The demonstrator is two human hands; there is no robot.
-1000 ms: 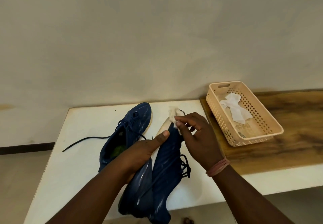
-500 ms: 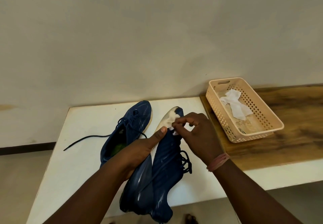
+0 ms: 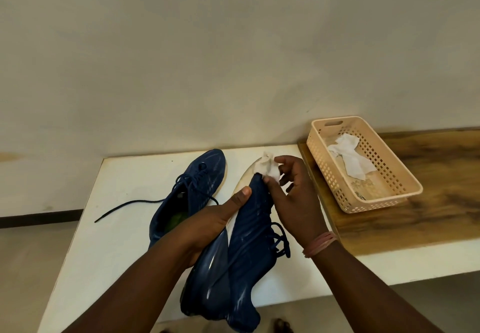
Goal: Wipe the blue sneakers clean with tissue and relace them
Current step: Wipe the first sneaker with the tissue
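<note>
My left hand [image 3: 207, 223] grips a blue sneaker [image 3: 244, 262] by its pale sole, tilted on its side above the white table [image 3: 109, 242], thumb lying along the sole's edge. My right hand [image 3: 291, 197] pinches a crumpled white tissue [image 3: 267, 168] against the toe of that sneaker. Dark laces hang from the held shoe on the right side. The second blue sneaker [image 3: 189, 192] lies on the table to the left, its dark lace [image 3: 124, 206] trailing out to the left.
A peach plastic basket [image 3: 389, 203] with a used white tissue [image 3: 350, 158] in it stands on the wooden board [image 3: 441, 190] at the right. A plain wall rises behind the table. The table's front edge runs under my forearms.
The tissue in my right hand slid down the toe and has come back up to the toe's tip. The held sneaker stays in my left hand.
</note>
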